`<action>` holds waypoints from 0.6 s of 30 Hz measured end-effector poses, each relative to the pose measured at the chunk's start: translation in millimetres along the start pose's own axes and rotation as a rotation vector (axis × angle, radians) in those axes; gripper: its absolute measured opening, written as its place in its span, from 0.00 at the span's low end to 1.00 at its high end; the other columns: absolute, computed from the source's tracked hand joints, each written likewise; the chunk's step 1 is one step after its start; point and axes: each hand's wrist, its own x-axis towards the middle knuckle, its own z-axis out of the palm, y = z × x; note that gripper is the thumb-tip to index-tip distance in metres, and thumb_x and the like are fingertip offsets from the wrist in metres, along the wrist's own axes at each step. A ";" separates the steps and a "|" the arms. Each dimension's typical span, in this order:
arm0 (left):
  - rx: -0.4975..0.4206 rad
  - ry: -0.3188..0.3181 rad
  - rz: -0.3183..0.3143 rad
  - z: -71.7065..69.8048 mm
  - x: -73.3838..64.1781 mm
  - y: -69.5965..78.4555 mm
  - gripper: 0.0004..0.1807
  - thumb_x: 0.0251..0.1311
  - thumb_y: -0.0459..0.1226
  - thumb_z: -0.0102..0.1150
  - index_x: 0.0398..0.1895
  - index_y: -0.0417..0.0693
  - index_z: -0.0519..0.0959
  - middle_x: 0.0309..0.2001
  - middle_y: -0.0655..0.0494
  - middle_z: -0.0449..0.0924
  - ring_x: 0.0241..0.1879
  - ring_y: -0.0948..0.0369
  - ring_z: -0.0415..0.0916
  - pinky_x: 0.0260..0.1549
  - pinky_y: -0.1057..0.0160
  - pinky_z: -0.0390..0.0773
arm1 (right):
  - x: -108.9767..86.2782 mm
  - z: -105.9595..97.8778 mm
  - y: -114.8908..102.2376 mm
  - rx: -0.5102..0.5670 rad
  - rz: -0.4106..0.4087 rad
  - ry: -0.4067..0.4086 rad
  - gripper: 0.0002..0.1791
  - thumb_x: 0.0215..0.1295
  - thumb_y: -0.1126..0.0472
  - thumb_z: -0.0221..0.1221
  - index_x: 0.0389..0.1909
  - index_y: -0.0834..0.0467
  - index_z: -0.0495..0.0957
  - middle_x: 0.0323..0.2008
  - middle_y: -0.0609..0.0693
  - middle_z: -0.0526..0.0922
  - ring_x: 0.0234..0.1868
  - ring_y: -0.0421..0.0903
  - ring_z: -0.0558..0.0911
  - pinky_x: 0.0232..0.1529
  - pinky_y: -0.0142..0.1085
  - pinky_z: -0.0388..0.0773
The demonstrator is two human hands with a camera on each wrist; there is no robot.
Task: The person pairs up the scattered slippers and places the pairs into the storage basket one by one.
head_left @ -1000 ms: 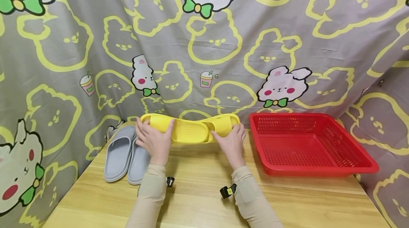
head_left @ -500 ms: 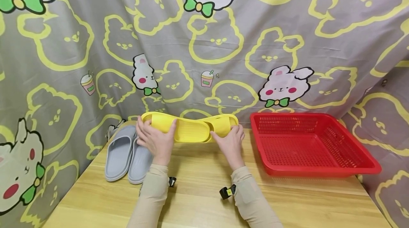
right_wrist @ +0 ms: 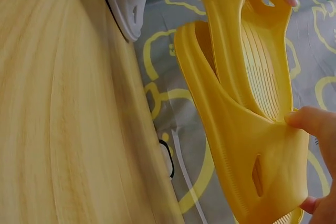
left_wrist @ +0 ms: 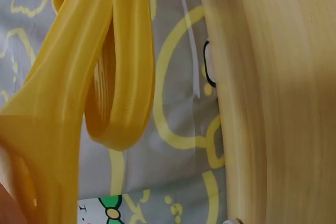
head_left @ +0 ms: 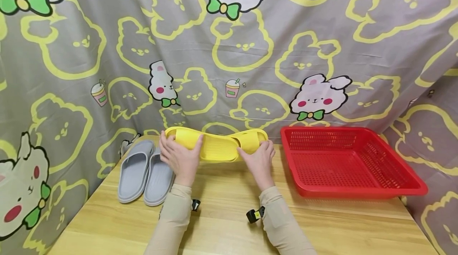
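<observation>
Two yellow slippers are held end to end in the head view, toes pointing outward and soles overlapping. My left hand (head_left: 180,159) grips the left slipper (head_left: 220,147) around its strap, thumb on top. My right hand (head_left: 261,163) holds the right slipper (head_left: 249,140) by its strap in the same way. The left slipper's heel lies over the right one's footbed, close against the strap (right_wrist: 273,156) in the right wrist view. Both slippers are raised off the table. In the left wrist view, their sides (left_wrist: 131,77) show and the left hand is mostly out of frame.
A pair of grey slippers (head_left: 132,179) stands on the wooden table (head_left: 222,223) at the left, near my left forearm. A red perforated basket (head_left: 358,192) is at the right. A patterned curtain (head_left: 250,60) hangs behind the table.
My left hand has shifted right with its slipper, bringing that heel farther over the right slipper toward the strap. My right hand has stayed nearly still.
</observation>
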 end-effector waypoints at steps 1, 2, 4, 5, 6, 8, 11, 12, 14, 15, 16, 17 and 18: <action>-0.007 -0.021 -0.005 0.0 0.0 0.5 0.50 0.41 0.65 0.70 0.54 0.37 0.63 0.74 0.41 0.51 0.74 0.45 0.47 0.66 0.41 0.51 | 0.6 -0.7 0.6 -0.002 -0.004 0.006 0.44 0.42 0.39 0.73 0.46 0.65 0.63 0.60 0.65 0.60 0.56 0.61 0.61 0.57 0.51 0.65; -0.011 -0.044 -0.011 -0.3 0.1 1.2 0.50 0.41 0.65 0.70 0.53 0.37 0.63 0.73 0.39 0.51 0.74 0.45 0.47 0.69 0.42 0.50 | 1.2 -1.3 1.3 -0.007 -0.008 0.013 0.44 0.42 0.39 0.73 0.46 0.66 0.63 0.59 0.65 0.60 0.56 0.61 0.61 0.57 0.51 0.65; -0.015 -0.082 -0.015 -0.9 0.6 2.2 0.50 0.41 0.65 0.70 0.53 0.35 0.62 0.72 0.36 0.52 0.73 0.43 0.48 0.70 0.43 0.51 | 2.4 -2.4 3.0 -0.015 -0.013 0.023 0.44 0.42 0.39 0.73 0.46 0.66 0.63 0.58 0.65 0.61 0.56 0.61 0.61 0.57 0.51 0.64; -0.011 -0.098 -0.014 -1.3 1.2 2.5 0.50 0.41 0.65 0.70 0.52 0.34 0.63 0.71 0.35 0.53 0.72 0.42 0.50 0.70 0.44 0.53 | 3.0 -2.8 4.0 -0.021 -0.015 0.028 0.44 0.42 0.39 0.73 0.46 0.66 0.63 0.58 0.65 0.61 0.57 0.61 0.61 0.58 0.51 0.63; -0.004 -0.113 -0.014 -1.7 1.7 2.7 0.50 0.41 0.65 0.70 0.52 0.34 0.63 0.70 0.34 0.54 0.71 0.41 0.52 0.69 0.44 0.55 | 3.5 -3.2 5.1 -0.026 -0.016 0.033 0.44 0.41 0.39 0.74 0.45 0.66 0.63 0.58 0.65 0.61 0.57 0.62 0.61 0.59 0.51 0.63; 0.004 -0.147 -0.011 -2.4 3.0 2.2 0.51 0.40 0.65 0.71 0.53 0.34 0.63 0.69 0.34 0.55 0.68 0.41 0.54 0.67 0.45 0.59 | 4.6 -3.6 7.2 -0.037 -0.019 0.043 0.44 0.41 0.39 0.74 0.45 0.66 0.63 0.57 0.65 0.61 0.58 0.62 0.61 0.60 0.51 0.62; -0.005 -0.205 -0.011 -5.0 5.8 1.7 0.53 0.39 0.64 0.72 0.58 0.37 0.63 0.69 0.34 0.54 0.67 0.40 0.54 0.64 0.44 0.59 | 6.1 -4.2 9.7 -0.055 -0.029 0.057 0.44 0.41 0.38 0.74 0.45 0.66 0.63 0.57 0.66 0.61 0.59 0.63 0.61 0.62 0.51 0.60; -0.010 -0.229 -0.015 -6.1 6.7 1.6 0.54 0.39 0.63 0.73 0.61 0.38 0.62 0.69 0.35 0.54 0.68 0.40 0.54 0.65 0.43 0.59 | 6.5 -4.4 10.3 -0.057 -0.033 0.060 0.45 0.41 0.38 0.74 0.45 0.66 0.63 0.57 0.66 0.61 0.58 0.63 0.61 0.62 0.51 0.60; -0.014 -0.285 -0.020 -9.1 9.2 1.9 0.57 0.40 0.64 0.72 0.67 0.42 0.59 0.71 0.35 0.51 0.70 0.39 0.50 0.65 0.41 0.57 | 7.3 -4.9 10.8 -0.062 -0.041 0.066 0.45 0.40 0.38 0.74 0.45 0.66 0.63 0.56 0.66 0.61 0.58 0.63 0.61 0.62 0.51 0.60; -0.013 -0.316 -0.028 -10.9 10.3 2.4 0.58 0.40 0.64 0.71 0.70 0.45 0.58 0.72 0.36 0.49 0.71 0.39 0.49 0.65 0.39 0.58 | 7.5 -5.2 11.0 -0.062 -0.043 0.067 0.45 0.40 0.38 0.74 0.45 0.66 0.63 0.56 0.67 0.61 0.57 0.63 0.62 0.61 0.51 0.60; -0.006 -0.351 -0.033 -12.8 11.6 2.6 0.58 0.41 0.65 0.70 0.72 0.50 0.56 0.74 0.36 0.47 0.71 0.38 0.47 0.64 0.38 0.58 | 7.8 -5.5 11.1 -0.062 -0.041 0.068 0.45 0.40 0.38 0.74 0.45 0.66 0.63 0.56 0.66 0.61 0.57 0.63 0.62 0.61 0.51 0.60; 0.001 -0.387 -0.034 -14.8 13.0 2.8 0.59 0.41 0.66 0.70 0.74 0.55 0.54 0.75 0.37 0.45 0.72 0.38 0.45 0.64 0.36 0.59 | 7.9 -5.7 11.2 -0.063 -0.039 0.067 0.45 0.40 0.38 0.74 0.45 0.66 0.63 0.56 0.66 0.61 0.56 0.63 0.62 0.61 0.51 0.61; 0.012 -0.423 -0.033 -16.6 14.3 2.7 0.59 0.41 0.67 0.69 0.76 0.61 0.52 0.76 0.38 0.43 0.73 0.37 0.43 0.62 0.34 0.60 | 8.3 -6.1 11.5 -0.064 -0.035 0.064 0.45 0.41 0.37 0.73 0.45 0.66 0.63 0.56 0.66 0.61 0.56 0.63 0.62 0.60 0.51 0.61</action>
